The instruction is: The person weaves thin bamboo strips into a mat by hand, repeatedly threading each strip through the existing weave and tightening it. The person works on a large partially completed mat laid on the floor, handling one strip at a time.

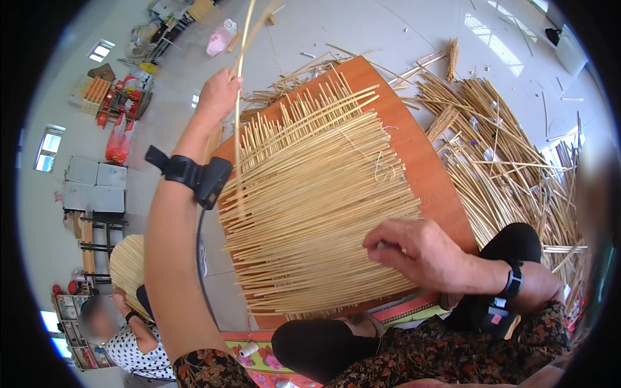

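Note:
A mat of pale straw stalks (323, 200) lies on a reddish-brown board (430, 161), with a crossing band of stalks at its far edge. My left hand (220, 96) is raised past the board's far left and closed around long stalks (238, 129), which stand up blurred and reach down to the mat's left side. Over the mat's near right part, my right hand (430, 255) is curled, thumb and fingers close together. A small greyish bit shows between them, too small to name. White string (381, 169) trails loosely over the mat's right part.
Loose stalks (511, 168) lie heaped on the floor at the right, with bundles (451, 59) beside them. At the lower left a person (132, 343) sits holding a round straw piece (127, 262). A white spool (248, 349) rests on flowered cloth near my knee.

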Demonstrator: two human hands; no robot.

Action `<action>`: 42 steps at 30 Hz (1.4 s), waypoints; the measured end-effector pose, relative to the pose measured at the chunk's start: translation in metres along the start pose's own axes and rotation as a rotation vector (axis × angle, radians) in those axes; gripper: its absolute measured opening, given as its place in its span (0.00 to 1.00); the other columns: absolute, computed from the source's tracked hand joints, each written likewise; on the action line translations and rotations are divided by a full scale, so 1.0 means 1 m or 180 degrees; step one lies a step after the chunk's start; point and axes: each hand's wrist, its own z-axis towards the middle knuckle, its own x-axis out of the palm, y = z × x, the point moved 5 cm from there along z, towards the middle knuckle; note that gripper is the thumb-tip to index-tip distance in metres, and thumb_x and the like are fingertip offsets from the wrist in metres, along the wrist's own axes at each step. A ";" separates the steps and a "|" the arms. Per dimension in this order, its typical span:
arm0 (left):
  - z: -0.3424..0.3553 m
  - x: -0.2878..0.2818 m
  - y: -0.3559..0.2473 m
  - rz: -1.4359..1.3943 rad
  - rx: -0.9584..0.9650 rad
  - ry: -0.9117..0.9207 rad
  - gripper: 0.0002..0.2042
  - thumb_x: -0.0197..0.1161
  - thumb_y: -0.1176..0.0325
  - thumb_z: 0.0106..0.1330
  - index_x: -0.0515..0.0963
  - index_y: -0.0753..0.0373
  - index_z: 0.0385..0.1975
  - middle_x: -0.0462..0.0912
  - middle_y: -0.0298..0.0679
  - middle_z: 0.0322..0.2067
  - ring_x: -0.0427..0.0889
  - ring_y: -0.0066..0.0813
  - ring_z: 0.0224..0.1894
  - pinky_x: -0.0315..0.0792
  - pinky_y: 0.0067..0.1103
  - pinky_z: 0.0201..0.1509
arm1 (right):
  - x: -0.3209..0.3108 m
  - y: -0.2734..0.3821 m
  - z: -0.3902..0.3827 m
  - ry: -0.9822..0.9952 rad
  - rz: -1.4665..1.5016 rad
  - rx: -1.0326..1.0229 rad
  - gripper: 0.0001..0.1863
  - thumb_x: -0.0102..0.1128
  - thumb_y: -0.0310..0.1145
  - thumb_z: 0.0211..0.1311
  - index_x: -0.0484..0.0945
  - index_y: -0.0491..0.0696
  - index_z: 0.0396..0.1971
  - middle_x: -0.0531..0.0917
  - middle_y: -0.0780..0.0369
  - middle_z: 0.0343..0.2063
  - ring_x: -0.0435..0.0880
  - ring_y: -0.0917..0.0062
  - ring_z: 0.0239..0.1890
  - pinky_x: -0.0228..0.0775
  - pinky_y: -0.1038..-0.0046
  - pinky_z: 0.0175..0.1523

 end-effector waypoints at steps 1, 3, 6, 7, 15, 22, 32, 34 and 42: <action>-0.003 -0.012 -0.017 -0.0709 -0.0214 0.0304 0.10 0.60 0.62 0.75 0.76 0.64 0.39 0.79 0.35 0.23 0.78 0.26 0.21 0.74 0.28 0.26 | -0.003 -0.001 -0.001 -0.0161 -0.0111 -0.0088 0.08 0.66 0.29 0.66 0.80 0.43 0.41 0.85 0.53 0.32 0.87 0.57 0.36 0.79 0.63 0.40; -0.021 -0.030 -0.055 -0.1474 -0.0430 0.0793 0.10 0.60 0.63 0.76 0.75 0.64 0.39 0.79 0.33 0.27 0.74 0.12 0.21 0.64 0.14 0.16 | -0.012 -0.007 -0.001 -0.0465 -0.0264 -0.0205 0.10 0.65 0.30 0.67 0.80 0.42 0.44 0.85 0.52 0.35 0.87 0.58 0.38 0.80 0.64 0.42; -0.072 -0.060 -0.086 -0.2053 -0.0672 0.1090 0.09 0.59 0.64 0.77 0.74 0.63 0.38 0.81 0.35 0.34 0.77 0.13 0.23 0.62 0.09 0.15 | -0.003 -0.009 0.005 -0.0409 0.0071 -0.0010 0.14 0.63 0.33 0.71 0.80 0.40 0.50 0.86 0.53 0.39 0.87 0.64 0.41 0.81 0.66 0.46; -0.084 -0.061 -0.097 -0.2250 -0.0713 0.0978 0.09 0.58 0.65 0.77 0.73 0.64 0.39 0.81 0.38 0.34 0.78 0.15 0.24 0.62 0.10 0.14 | 0.000 -0.008 0.005 -0.0298 0.0368 0.0076 0.16 0.62 0.35 0.73 0.79 0.39 0.53 0.87 0.54 0.41 0.87 0.68 0.43 0.81 0.68 0.48; -0.175 -0.057 -0.143 -0.2897 -0.0870 0.0482 0.10 0.57 0.63 0.79 0.73 0.64 0.39 0.82 0.40 0.36 0.83 0.19 0.29 0.65 0.10 0.17 | 0.049 0.010 -0.035 0.0268 0.1261 0.0607 0.17 0.61 0.35 0.76 0.75 0.39 0.54 0.84 0.62 0.35 0.85 0.78 0.38 0.81 0.73 0.43; -0.214 -0.094 -0.139 -0.3129 -0.0856 0.0155 0.08 0.54 0.68 0.79 0.70 0.67 0.40 0.81 0.44 0.35 0.83 0.23 0.28 0.69 0.14 0.18 | 0.029 0.011 -0.038 -0.0377 0.0251 -0.0085 0.15 0.65 0.37 0.73 0.77 0.42 0.49 0.80 0.68 0.28 0.79 0.84 0.31 0.76 0.76 0.37; -0.233 -0.156 -0.136 -0.1658 -0.0681 -0.0764 0.16 0.56 0.56 0.79 0.75 0.64 0.51 0.83 0.38 0.38 0.78 0.16 0.23 0.66 0.14 0.20 | 0.016 -0.027 -0.041 -0.0587 0.0720 0.0578 0.14 0.58 0.36 0.77 0.86 0.42 0.43 0.86 0.61 0.26 0.84 0.75 0.30 0.77 0.69 0.38; -0.231 -0.175 -0.160 -0.0784 -0.0074 -0.0692 0.20 0.54 0.53 0.80 0.77 0.65 0.55 0.84 0.39 0.40 0.78 0.16 0.25 0.70 0.16 0.26 | 0.011 -0.023 -0.040 -0.0461 0.0157 0.0145 0.13 0.59 0.36 0.75 0.86 0.42 0.43 0.86 0.59 0.28 0.85 0.73 0.31 0.77 0.69 0.41; -0.294 -0.065 -0.171 -0.0865 0.0007 0.2940 0.24 0.51 0.53 0.81 0.73 0.67 0.63 0.86 0.40 0.40 0.84 0.23 0.39 0.77 0.22 0.47 | -0.023 -0.014 -0.034 0.0025 0.0071 0.0217 0.11 0.71 0.34 0.68 0.88 0.45 0.44 0.87 0.67 0.31 0.79 0.87 0.25 0.76 0.81 0.32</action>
